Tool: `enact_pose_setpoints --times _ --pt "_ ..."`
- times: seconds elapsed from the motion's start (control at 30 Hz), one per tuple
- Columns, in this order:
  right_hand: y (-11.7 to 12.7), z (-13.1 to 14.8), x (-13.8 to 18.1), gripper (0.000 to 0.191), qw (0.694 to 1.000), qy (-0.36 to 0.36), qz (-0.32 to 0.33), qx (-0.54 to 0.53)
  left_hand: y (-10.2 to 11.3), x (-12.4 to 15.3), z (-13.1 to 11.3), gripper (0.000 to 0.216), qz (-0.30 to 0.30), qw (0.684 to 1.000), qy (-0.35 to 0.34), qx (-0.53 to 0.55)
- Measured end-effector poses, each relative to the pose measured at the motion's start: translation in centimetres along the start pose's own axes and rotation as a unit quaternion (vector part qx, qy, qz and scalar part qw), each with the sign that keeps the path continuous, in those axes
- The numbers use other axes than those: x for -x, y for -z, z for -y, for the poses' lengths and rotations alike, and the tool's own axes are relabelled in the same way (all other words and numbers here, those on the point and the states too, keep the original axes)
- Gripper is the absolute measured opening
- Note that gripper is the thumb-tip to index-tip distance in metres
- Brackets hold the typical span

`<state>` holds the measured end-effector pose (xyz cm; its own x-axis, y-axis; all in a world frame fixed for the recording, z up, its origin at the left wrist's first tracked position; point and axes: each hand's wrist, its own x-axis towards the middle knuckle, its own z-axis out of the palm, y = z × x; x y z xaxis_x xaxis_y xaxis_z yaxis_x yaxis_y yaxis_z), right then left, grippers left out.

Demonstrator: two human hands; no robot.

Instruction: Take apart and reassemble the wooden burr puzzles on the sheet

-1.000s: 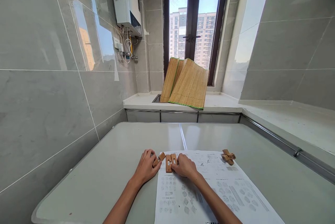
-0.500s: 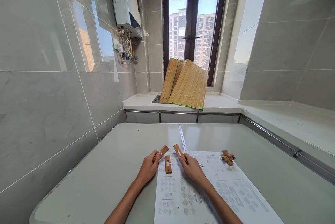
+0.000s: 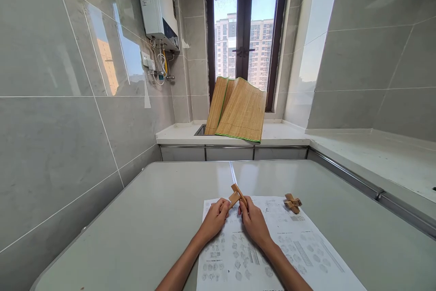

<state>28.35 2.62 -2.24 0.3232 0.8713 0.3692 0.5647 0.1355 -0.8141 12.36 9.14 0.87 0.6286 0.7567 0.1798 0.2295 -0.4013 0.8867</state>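
My left hand (image 3: 214, 219) pinches a small notched wooden piece (image 3: 233, 198) by its near end. My right hand (image 3: 252, 220) grips a second wooden piece (image 3: 239, 192), and the two pieces cross and touch in the air just above the printed instruction sheet (image 3: 272, 254). Both hands are closed, close together at the sheet's far edge. A third wooden piece that lay on the sheet is hidden behind my hands. A partly built wooden puzzle cluster (image 3: 292, 203) rests on the sheet's far right corner, apart from both hands.
The sheet lies on a pale grey table (image 3: 153, 218) with a centre seam. Tiled walls close in on the left and right. A white counter (image 3: 374, 155) runs behind and to the right, with bamboo mats (image 3: 238, 109) leaning against the window. A water heater (image 3: 153, 0) hangs high on the left.
Both hands lifted wooden pieces off the sheet and brought them together until they cross. The camera view shifted slightly right.
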Motion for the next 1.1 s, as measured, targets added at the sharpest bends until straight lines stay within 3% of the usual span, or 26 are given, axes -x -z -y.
enact_pose_setpoints --times 0.4,0.8,1.1 --pt "-0.4 -0.4 0.4 0.043 0.997 0.045 -0.031 0.053 0.4 0.2 0.2 0.044 -0.025 0.998 -0.021 -0.059" --pt "-0.4 -1.4 0.7 0.052 0.988 0.131 -0.033 0.070 0.6 0.4 0.4 0.042 -0.022 0.999 -0.012 -0.036" --pt "-0.5 -1.2 0.8 0.053 0.987 0.140 -0.042 0.070 0.2 0.6 -0.1 0.040 -0.035 0.999 -0.015 -0.015"
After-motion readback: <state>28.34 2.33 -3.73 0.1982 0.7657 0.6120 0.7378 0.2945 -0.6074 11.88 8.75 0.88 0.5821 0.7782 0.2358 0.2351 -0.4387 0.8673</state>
